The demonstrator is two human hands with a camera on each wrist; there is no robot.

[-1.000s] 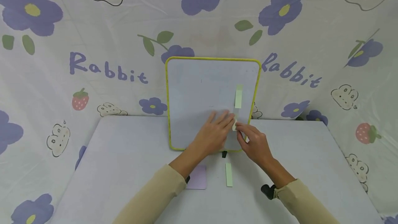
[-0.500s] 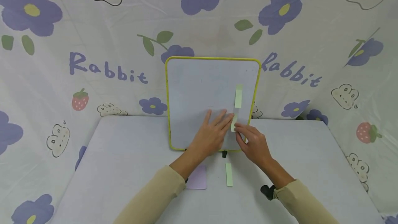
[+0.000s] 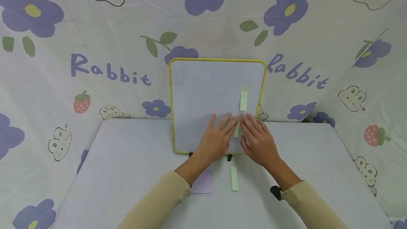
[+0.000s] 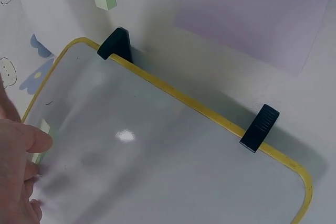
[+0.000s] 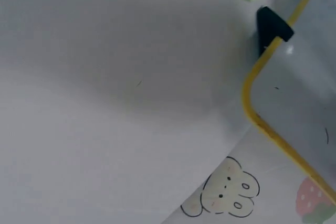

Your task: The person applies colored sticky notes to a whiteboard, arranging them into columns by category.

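Note:
In the head view, a whiteboard (image 3: 203, 91) with a yellow frame stands upright on the table. My left hand (image 3: 214, 140) rests on its lower part with fingers straight and spread, the fingertips at the edge of a narrow green sticky note (image 3: 237, 131). From the other side, my right hand (image 3: 260, 140) presses straight fingers at the top of the same note, thumb apart. The note's lower end shows, slanting a little left. Above it, another green sticky note (image 3: 243, 100) hangs on the board. In the left wrist view, the green note (image 4: 45, 127) is partly covered by fingers.
Black feet (image 3: 229, 157) hold the board's bottom edge. In front lie a narrow green sticky note pad (image 3: 234, 178) and a purple square of paper (image 3: 201, 182), partly behind the left forearm. A patterned cloth (image 3: 127, 45) hangs behind the table (image 3: 127, 172).
The right hand has let go of the note's lower side, straightened its fingers and moved up to the note's top. The note's lower end has swung slightly left. The left hand has barely moved.

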